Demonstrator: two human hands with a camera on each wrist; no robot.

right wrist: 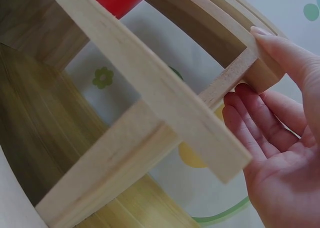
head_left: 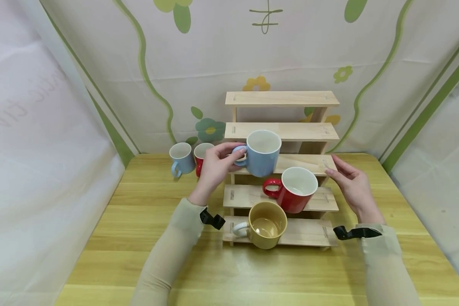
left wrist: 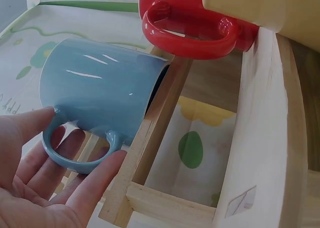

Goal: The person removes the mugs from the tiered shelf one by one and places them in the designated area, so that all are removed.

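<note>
My left hand point(head_left: 214, 168) holds a light blue mug point(head_left: 261, 158) by its handle, with the mug upright over the middle board of a stepped wooden shelf point(head_left: 281, 98). In the left wrist view, thumb and fingers lie about the handle of the blue mug point(left wrist: 102, 85), whose base is at the board's edge; whether it rests there I cannot tell. My right hand point(head_left: 353, 187) grips the right end of that same board, thumb on top and fingers below point(right wrist: 257, 120). A red mug point(head_left: 293, 199) stands one board lower, and a yellow mug point(head_left: 267, 233) with a white handle on the lowest.
Left of the shelf, another light blue mug point(head_left: 182, 160) and another red mug point(head_left: 203, 151) stand on the wood-grain table point(head_left: 137, 238), the red one partly behind my left hand. A patterned cloth wall point(head_left: 199, 59) rises behind the shelf, with white cloth on both sides.
</note>
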